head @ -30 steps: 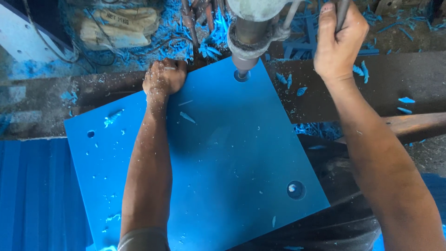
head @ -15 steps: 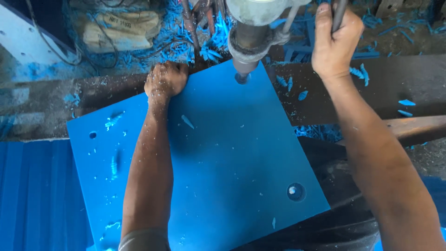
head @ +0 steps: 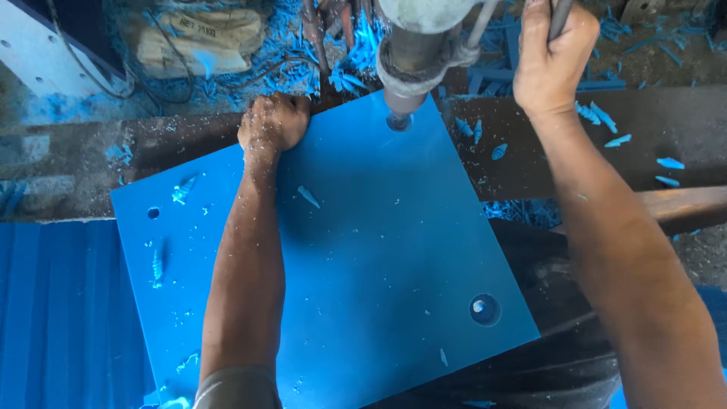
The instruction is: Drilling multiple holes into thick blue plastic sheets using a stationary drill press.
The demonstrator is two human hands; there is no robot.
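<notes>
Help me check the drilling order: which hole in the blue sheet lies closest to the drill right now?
The hole at the far corner, right under the drill. The small left hole and the big near-right hole sit far off.

Daylight, bright and even, from upper right. Soft shadow of left forearm falls on blue panel (head: 363, 257). Mild sheen near panel's drilled hole (head: 485, 309). Drill head (head: 424, 30) at top edge overexposed, slightly soft. Centre sharp; corners darker.
</notes>
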